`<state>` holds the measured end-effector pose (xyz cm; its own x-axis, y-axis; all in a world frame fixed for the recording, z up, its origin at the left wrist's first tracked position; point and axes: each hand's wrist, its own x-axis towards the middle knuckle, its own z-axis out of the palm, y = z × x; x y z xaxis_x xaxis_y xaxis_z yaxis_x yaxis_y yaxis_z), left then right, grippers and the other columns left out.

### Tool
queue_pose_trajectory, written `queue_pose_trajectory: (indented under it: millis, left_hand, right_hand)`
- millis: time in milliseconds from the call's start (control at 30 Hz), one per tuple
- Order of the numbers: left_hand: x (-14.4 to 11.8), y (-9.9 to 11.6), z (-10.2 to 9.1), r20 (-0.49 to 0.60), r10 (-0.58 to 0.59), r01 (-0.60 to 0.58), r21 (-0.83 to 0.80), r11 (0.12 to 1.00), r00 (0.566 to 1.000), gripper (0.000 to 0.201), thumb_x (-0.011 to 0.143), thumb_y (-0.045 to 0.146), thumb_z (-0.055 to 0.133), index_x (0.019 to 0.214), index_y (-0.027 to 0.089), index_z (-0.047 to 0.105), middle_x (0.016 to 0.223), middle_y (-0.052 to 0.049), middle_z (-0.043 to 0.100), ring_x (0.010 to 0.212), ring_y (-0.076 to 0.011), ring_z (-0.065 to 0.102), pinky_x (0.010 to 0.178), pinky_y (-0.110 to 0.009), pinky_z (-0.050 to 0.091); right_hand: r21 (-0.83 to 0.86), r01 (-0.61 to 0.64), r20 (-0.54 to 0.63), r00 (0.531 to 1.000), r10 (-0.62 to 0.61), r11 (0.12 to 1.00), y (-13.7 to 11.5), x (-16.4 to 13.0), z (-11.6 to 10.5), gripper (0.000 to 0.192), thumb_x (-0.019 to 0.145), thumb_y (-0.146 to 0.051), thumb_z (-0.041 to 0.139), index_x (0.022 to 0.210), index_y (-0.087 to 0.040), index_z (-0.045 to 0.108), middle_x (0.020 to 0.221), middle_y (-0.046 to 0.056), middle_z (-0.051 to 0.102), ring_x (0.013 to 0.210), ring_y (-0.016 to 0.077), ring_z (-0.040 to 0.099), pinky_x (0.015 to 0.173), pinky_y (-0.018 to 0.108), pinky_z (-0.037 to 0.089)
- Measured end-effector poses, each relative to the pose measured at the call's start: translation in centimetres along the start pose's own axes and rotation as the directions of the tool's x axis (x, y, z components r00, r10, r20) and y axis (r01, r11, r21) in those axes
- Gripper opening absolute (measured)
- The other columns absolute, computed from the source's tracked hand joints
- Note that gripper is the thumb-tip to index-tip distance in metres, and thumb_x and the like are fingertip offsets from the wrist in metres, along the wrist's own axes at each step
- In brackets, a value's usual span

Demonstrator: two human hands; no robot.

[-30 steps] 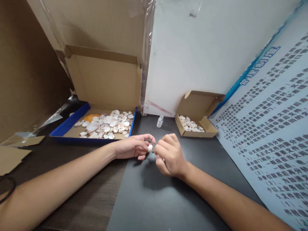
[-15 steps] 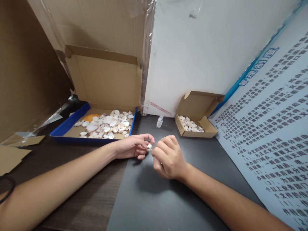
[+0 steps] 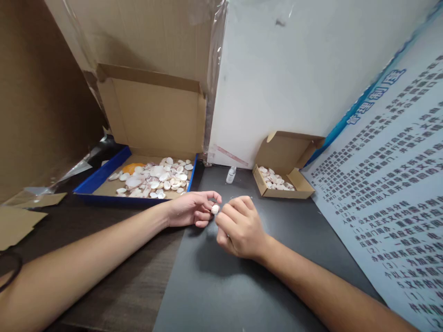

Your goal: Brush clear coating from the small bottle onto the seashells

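Observation:
A small white shell [image 3: 215, 210] with a ridged, bumpy face sits at the fingertips of my left hand [image 3: 194, 210], which pinches it just above the dark mat. Close on its right is my right hand [image 3: 240, 226], its fingers curled tightly and its back towards me. Whatever those fingers hold, if anything, is hidden. The right fingertips are very near the shell; whether they touch it I cannot tell. Just beyond the hands stands a small clear bottle [image 3: 230, 174] with a pale label.
At the left, a blue-rimmed cardboard box [image 3: 114, 171] lies open with many loose shells [image 3: 162, 177] and something orange [image 3: 132, 168]. A smaller open carton [image 3: 302, 186] with shells stands at the back right. A white panel [image 3: 277, 83] and a printed sheet [image 3: 398, 184] border the table.
The shell has turned between the fingers, so more of its ridged face shows. My right hand has shifted slightly left, and the whole view has moved a little.

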<state>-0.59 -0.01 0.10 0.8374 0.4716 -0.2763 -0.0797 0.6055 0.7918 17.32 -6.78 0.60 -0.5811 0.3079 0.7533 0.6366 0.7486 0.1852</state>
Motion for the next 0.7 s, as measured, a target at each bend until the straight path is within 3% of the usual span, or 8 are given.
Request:
queue_pose_trajectory:
  millis: [700]
  left_hand:
    - [-0.31,0.05,0.34,-0.001,0.004,-0.004,0.059,0.998,1.0,0.025,0.075,0.008,0.062,0.095,0.019,0.051,0.062,0.008,0.043,0.043,-0.0029,0.026,0.043,-0.017,0.036]
  right_hand:
    - [0.023,-0.078,-0.011,0.997,0.078,0.997,0.49,-0.32,0.23,0.018,0.079,-0.013,0.042,0.065,-0.019,0.051,0.062,0.002,0.05,0.066,0.0179,0.039,0.067,0.034,0.031]
